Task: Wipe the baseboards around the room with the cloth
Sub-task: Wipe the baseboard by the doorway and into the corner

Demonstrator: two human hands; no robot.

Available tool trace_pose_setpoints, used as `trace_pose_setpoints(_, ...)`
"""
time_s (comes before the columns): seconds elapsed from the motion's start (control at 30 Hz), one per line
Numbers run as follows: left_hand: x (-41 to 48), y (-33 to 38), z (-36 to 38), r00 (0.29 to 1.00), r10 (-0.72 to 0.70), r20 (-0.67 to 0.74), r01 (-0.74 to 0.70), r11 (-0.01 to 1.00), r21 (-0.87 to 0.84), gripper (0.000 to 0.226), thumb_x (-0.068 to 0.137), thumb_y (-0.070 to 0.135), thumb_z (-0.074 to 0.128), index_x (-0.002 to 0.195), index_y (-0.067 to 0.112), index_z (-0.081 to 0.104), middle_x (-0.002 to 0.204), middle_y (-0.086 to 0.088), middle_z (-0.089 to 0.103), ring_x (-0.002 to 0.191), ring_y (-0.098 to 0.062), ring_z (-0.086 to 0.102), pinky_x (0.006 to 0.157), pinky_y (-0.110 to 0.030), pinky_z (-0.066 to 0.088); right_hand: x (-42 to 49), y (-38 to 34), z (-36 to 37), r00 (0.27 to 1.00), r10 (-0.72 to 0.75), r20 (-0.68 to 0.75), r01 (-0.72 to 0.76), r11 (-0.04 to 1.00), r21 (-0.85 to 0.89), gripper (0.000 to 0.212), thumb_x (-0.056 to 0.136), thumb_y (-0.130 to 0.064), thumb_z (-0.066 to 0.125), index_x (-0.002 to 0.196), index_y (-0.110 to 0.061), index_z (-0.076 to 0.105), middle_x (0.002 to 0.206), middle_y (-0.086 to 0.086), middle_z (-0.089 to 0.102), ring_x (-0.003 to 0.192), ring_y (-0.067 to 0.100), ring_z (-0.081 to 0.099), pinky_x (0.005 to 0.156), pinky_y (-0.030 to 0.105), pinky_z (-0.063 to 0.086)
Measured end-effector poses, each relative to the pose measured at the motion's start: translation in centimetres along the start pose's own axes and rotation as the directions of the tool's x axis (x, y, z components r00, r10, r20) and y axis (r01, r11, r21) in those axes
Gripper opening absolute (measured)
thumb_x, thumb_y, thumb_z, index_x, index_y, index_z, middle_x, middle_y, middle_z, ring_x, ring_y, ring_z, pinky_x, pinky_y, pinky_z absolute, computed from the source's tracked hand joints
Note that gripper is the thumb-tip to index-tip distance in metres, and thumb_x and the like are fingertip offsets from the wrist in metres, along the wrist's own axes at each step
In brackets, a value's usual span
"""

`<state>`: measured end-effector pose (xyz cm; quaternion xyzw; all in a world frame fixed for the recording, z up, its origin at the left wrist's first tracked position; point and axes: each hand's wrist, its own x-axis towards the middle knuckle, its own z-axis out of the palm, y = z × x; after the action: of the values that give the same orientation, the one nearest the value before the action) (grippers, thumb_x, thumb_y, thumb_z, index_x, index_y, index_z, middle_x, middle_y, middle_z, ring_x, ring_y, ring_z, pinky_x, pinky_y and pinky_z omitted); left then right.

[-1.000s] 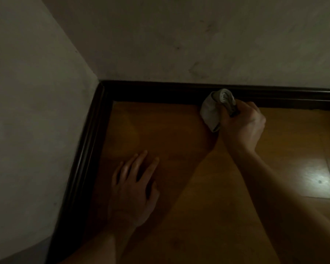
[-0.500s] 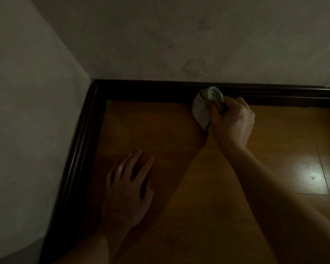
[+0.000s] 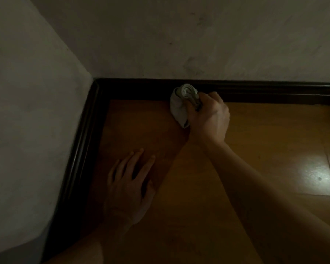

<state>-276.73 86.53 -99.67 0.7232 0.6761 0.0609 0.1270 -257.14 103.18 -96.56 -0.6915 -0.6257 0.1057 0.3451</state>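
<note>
Just above the middle of the frame, the soft, light cloth (image 3: 181, 104) is squeezed in the curled fingers of the right hand (image 3: 208, 118) and pressed on the dark baseboard (image 3: 271, 91). It is likely best held bunched up. The left hand (image 3: 130, 184) is laid flat, fingers straight, on the floor (image 3: 255, 149).

Stretch of far baseboard (image 3: 274, 91) hidden behind cloth (image 3: 178, 106) and right hand (image 3: 209, 119), both forearms (image 3: 255, 187) and left baseboard (image 3: 77, 149) cut off at near edge, left hand (image 3: 130, 185) dim in shadow.
</note>
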Motion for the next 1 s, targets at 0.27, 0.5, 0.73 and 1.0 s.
trace_pose_setpoints(0.27,-0.1,-0.1,0.0,1.000,0.004,0.007,-0.004,1.000,-0.007,0.058,0.092,0.046,0.041,0.150,0.040,0.041,0.162,0.008,0.028,0.146,-0.023,0.030,0.115,-0.053,0.025,0.8,6.3,-5.0,0.986,0.117,-0.116,-0.123,0.991,-0.048,0.028,0.089,-0.038,0.067,0.097,-0.012,0.075,0.090,0.012,0.065,0.080,0.029,0.060,0.061,0.027,0.032)
trace_pose_setpoints(0.5,-0.2,0.0,-0.1,1.000,-0.010,0.021,0.009,1.000,0.007,0.058,0.093,0.046,0.039,0.150,0.040,0.040,0.163,0.007,0.027,0.146,-0.024,0.028,0.115,-0.053,0.024,1.0,5.3,-4.9,0.982,0.171,-0.084,-0.174,0.984,-0.029,0.025,0.087,-0.036,0.067,0.092,-0.012,0.073,0.093,0.009,0.063,0.082,0.027,0.059,0.062,0.028,0.033)
trace_pose_setpoints(0.73,-0.1,0.4,-0.4,1.000,-0.012,-0.001,0.012,1.000,0.000,0.058,0.092,0.045,0.038,0.149,0.037,0.044,0.161,0.004,0.032,0.144,-0.026,0.033,0.113,-0.054,0.027,1.1,5.9,-5.0,0.981,0.163,-0.106,-0.169,0.985,-0.047,0.026,0.088,-0.035,0.067,0.091,-0.010,0.073,0.090,0.010,0.063,0.079,0.028,0.060,0.061,0.027,0.031)
trace_pose_setpoints(1.0,-0.1,0.5,-0.6,0.999,-0.026,0.030,0.026,1.000,0.017,0.059,0.092,0.043,0.041,0.151,0.039,0.039,0.162,0.005,0.029,0.145,-0.026,0.031,0.113,-0.053,0.026,1.2,6.4,-5.6,0.981,0.184,-0.068,-0.184,0.983,-0.003,0.028,0.088,-0.036,0.068,0.085,-0.008,0.071,0.086,0.009,0.063,0.077,0.025,0.059,0.059,0.025,0.026)
